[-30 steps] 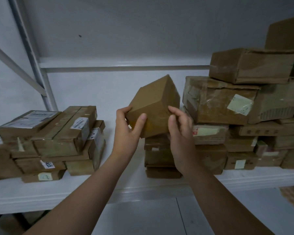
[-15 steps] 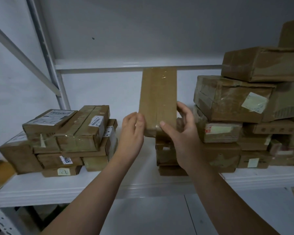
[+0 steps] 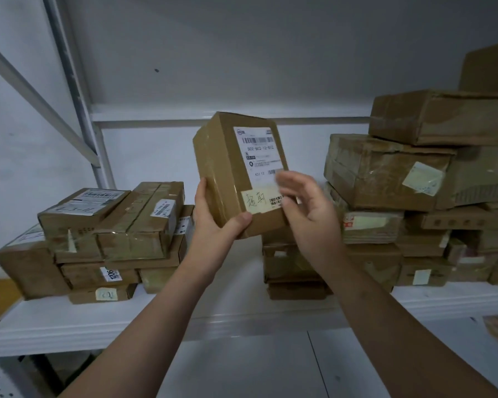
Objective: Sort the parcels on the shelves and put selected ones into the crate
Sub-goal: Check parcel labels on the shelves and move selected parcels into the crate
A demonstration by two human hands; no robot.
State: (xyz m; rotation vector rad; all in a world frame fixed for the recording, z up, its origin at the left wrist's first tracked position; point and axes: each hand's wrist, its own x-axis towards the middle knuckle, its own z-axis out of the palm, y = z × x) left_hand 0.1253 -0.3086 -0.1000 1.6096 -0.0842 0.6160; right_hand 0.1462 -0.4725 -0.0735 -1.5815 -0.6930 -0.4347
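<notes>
Brown taped cardboard parcel [image 3: 227, 173], white label [image 3: 259, 150] facing: left hand [image 3: 216, 225] clamped on lower corner; right hand [image 3: 311, 214] blurred, fingers apart.

The left hand [image 3: 213, 225] grips a brown parcel [image 3: 227, 173] from below, thumb on its front face, holding it upright and slightly tilted. A white shipping label [image 3: 259, 150] and a yellow handwritten note [image 3: 256, 201] face the camera. The right hand [image 3: 308, 208], blurred, fingers loose, is at the parcel's right edge. Stacked boxes [image 3: 112, 231] sit left of the left hand, a taller pile [image 3: 400, 173] right of the right hand, all on a white shelf [image 3: 69, 320].
</notes>
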